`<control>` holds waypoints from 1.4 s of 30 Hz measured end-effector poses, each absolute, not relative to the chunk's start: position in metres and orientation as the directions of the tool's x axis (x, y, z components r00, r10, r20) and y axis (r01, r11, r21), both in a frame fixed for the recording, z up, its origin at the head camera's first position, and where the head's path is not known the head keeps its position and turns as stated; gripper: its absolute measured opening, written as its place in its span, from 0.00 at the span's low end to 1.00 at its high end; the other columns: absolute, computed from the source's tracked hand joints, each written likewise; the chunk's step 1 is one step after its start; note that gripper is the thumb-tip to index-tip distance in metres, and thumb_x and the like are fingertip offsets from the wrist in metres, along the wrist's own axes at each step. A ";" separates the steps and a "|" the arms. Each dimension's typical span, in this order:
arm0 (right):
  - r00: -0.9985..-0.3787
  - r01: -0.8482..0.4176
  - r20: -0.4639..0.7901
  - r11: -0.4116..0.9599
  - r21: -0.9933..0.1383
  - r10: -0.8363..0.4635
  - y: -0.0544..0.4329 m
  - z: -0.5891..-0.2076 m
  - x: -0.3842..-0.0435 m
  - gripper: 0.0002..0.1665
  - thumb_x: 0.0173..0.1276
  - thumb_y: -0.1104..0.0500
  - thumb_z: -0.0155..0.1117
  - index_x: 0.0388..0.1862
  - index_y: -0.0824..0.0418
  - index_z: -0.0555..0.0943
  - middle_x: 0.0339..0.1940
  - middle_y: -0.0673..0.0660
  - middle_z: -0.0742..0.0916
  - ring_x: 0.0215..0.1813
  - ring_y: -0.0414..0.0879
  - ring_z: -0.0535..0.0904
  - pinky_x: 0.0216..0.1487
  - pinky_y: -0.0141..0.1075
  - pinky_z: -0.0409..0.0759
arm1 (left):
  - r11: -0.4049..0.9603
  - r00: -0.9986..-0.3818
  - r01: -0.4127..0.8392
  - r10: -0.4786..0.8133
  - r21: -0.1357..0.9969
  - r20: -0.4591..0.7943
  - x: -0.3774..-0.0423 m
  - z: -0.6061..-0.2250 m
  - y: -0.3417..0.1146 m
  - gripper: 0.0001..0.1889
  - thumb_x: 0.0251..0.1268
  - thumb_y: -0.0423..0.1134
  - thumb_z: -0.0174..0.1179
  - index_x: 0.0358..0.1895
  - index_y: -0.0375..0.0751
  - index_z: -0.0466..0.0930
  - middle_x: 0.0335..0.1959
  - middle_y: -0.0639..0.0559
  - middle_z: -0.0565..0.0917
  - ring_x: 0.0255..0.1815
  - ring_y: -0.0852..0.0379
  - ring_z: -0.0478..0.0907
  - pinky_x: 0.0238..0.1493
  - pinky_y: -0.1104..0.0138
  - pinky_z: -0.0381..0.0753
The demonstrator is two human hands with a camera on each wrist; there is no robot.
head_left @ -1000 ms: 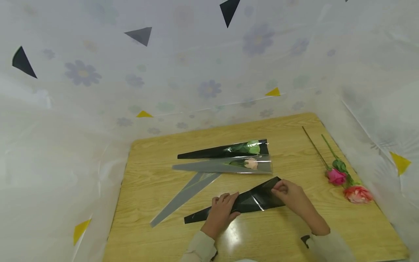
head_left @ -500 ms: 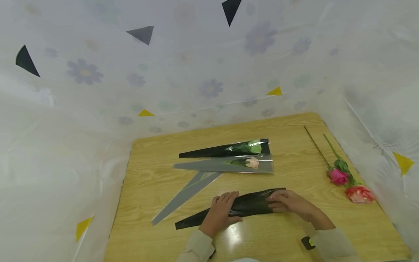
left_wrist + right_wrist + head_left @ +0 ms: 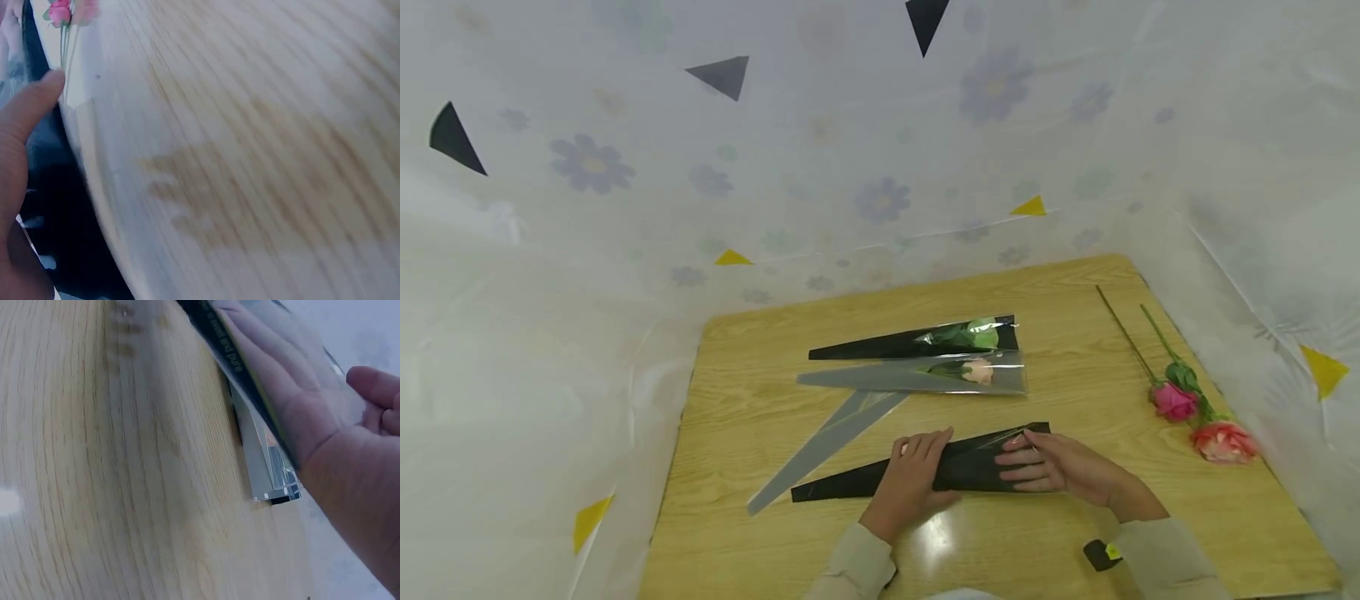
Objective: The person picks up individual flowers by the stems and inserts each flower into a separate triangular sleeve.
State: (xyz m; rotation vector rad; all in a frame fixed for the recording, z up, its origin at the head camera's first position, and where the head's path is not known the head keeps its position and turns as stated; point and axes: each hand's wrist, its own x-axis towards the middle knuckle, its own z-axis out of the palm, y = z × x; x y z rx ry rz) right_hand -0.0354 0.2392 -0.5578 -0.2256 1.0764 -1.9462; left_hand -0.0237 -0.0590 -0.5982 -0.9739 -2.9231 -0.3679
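A tapered black flower sleeve (image 3: 966, 462) with a clear film front lies across the near part of the table. My left hand (image 3: 912, 479) grips it around the middle, fingers over the far edge and thumb by the near edge; the thumb (image 3: 37, 100) sticks out beside the black strip in the left wrist view. At the sleeve's wide end is my right hand (image 3: 1063, 467). Its fingers (image 3: 275, 353) lie fairly straight behind the clear film, inside the sleeve, while the thumb (image 3: 374, 384) stays outside. Small print runs along the sleeve's dark edge (image 3: 222, 347).
Beyond the hands lie a black sleeve (image 3: 880, 344) with a green flower (image 3: 981, 333) and a grey sleeve (image 3: 857, 379) with a pale pink flower (image 3: 977, 372). Another grey sleeve (image 3: 797, 467) slants left. A magenta rose (image 3: 1174, 402) and a coral flower (image 3: 1225, 442) lie right.
My right hand has gone from pinching the sleeve's wide end to having its fingers spread inside the film. The sleeve has shifted slightly left, its narrow tip further out past my left hand.
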 end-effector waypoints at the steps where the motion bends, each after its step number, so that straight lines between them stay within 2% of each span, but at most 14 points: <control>1: -0.594 0.622 -0.229 -0.259 -0.739 -0.771 0.239 -0.558 -0.036 0.28 0.79 0.55 0.24 0.67 0.73 0.59 0.63 0.72 0.70 0.62 0.69 0.64 0.59 0.57 0.60 | 0.771 -0.798 0.601 0.590 0.210 0.118 -0.024 -0.598 -0.058 0.56 0.45 0.72 0.58 0.74 0.53 0.39 0.65 0.58 0.63 0.62 0.58 0.62 0.60 0.57 0.59; 6: -0.574 0.660 -0.212 -0.294 -0.691 -0.791 0.234 -0.559 -0.036 0.30 0.79 0.53 0.23 0.70 0.73 0.52 0.65 0.73 0.66 0.64 0.70 0.60 0.61 0.56 0.57 | 0.764 -0.788 0.616 0.598 0.192 0.149 -0.025 -0.599 -0.057 0.57 0.43 0.73 0.57 0.74 0.52 0.41 0.67 0.58 0.59 0.64 0.58 0.59 0.60 0.57 0.57; 10: -0.570 0.620 -0.221 -0.237 -0.747 -0.791 0.230 -0.559 -0.036 0.31 0.79 0.54 0.25 0.70 0.75 0.49 0.67 0.72 0.63 0.66 0.64 0.60 0.63 0.52 0.60 | 0.756 -0.774 0.632 0.604 0.172 0.191 -0.025 -0.599 -0.058 0.52 0.47 0.70 0.58 0.73 0.50 0.49 0.66 0.58 0.62 0.62 0.59 0.61 0.59 0.57 0.59; 15: -0.549 0.569 -0.231 -0.156 -0.808 -0.804 0.228 -0.557 -0.033 0.27 0.78 0.61 0.30 0.70 0.76 0.51 0.68 0.70 0.64 0.67 0.56 0.63 0.63 0.47 0.61 | 0.742 -0.763 0.645 0.610 0.184 0.215 -0.023 -0.597 -0.058 0.47 0.51 0.65 0.61 0.72 0.50 0.51 0.65 0.59 0.63 0.62 0.59 0.62 0.58 0.57 0.59; 18: -0.527 0.575 -0.201 -0.172 -0.800 -0.826 0.228 -0.557 -0.033 0.27 0.79 0.61 0.27 0.70 0.76 0.48 0.68 0.71 0.64 0.67 0.59 0.61 0.63 0.48 0.60 | 0.738 -0.759 0.649 0.614 0.186 0.215 -0.022 -0.594 -0.058 0.46 0.52 0.63 0.61 0.72 0.51 0.52 0.64 0.60 0.64 0.61 0.60 0.63 0.58 0.58 0.60; 22: -0.538 0.576 -0.170 -0.213 -0.789 -0.825 0.227 -0.554 -0.034 0.30 0.79 0.57 0.22 0.70 0.77 0.44 0.68 0.73 0.60 0.68 0.63 0.57 0.64 0.50 0.57 | 0.740 -0.764 0.643 0.606 0.197 0.220 -0.023 -0.591 -0.060 0.43 0.52 0.61 0.63 0.70 0.52 0.54 0.62 0.60 0.67 0.60 0.60 0.64 0.57 0.58 0.62; 26: -0.559 0.551 -0.136 -0.245 -0.798 -0.818 0.228 -0.552 -0.034 0.34 0.78 0.53 0.17 0.69 0.79 0.49 0.69 0.73 0.59 0.69 0.63 0.56 0.65 0.47 0.57 | 0.744 -0.776 0.629 0.584 0.224 0.237 -0.025 -0.592 -0.066 0.42 0.52 0.58 0.65 0.68 0.53 0.56 0.61 0.60 0.68 0.59 0.61 0.64 0.56 0.58 0.61; 33: -0.611 0.528 -0.067 -0.343 -0.777 -0.789 0.232 -0.540 -0.035 0.40 0.76 0.49 0.11 0.66 0.79 0.56 0.68 0.70 0.64 0.67 0.62 0.61 0.63 0.47 0.59 | 0.747 -0.784 0.618 0.562 0.244 0.264 -0.030 -0.589 -0.074 0.41 0.50 0.54 0.68 0.67 0.51 0.58 0.60 0.58 0.69 0.58 0.59 0.66 0.55 0.58 0.63; 36: -0.612 0.542 -0.038 -0.384 -0.748 -0.790 0.233 -0.534 -0.037 0.35 0.78 0.54 0.13 0.67 0.78 0.56 0.68 0.69 0.64 0.67 0.62 0.59 0.64 0.48 0.58 | 0.744 -0.786 0.616 0.557 0.261 0.268 -0.032 -0.588 -0.076 0.40 0.51 0.52 0.68 0.67 0.50 0.58 0.60 0.57 0.69 0.59 0.60 0.66 0.54 0.58 0.64; 39: -0.602 0.561 -0.003 -0.420 -0.713 -0.798 0.233 -0.531 -0.038 0.27 0.78 0.64 0.19 0.69 0.76 0.53 0.69 0.69 0.62 0.69 0.63 0.56 0.65 0.49 0.54 | 0.733 -0.786 0.617 0.554 0.287 0.275 -0.034 -0.586 -0.078 0.39 0.53 0.50 0.67 0.67 0.50 0.59 0.60 0.57 0.69 0.59 0.60 0.66 0.54 0.58 0.64; 42: -0.617 0.550 -0.002 -0.429 -0.716 -0.787 0.234 -0.528 -0.039 0.25 0.75 0.71 0.22 0.69 0.77 0.52 0.68 0.71 0.62 0.69 0.62 0.56 0.65 0.49 0.53 | 0.720 -0.782 0.622 0.552 0.308 0.290 -0.035 -0.585 -0.079 0.37 0.54 0.49 0.67 0.66 0.50 0.60 0.59 0.56 0.70 0.57 0.59 0.67 0.52 0.58 0.66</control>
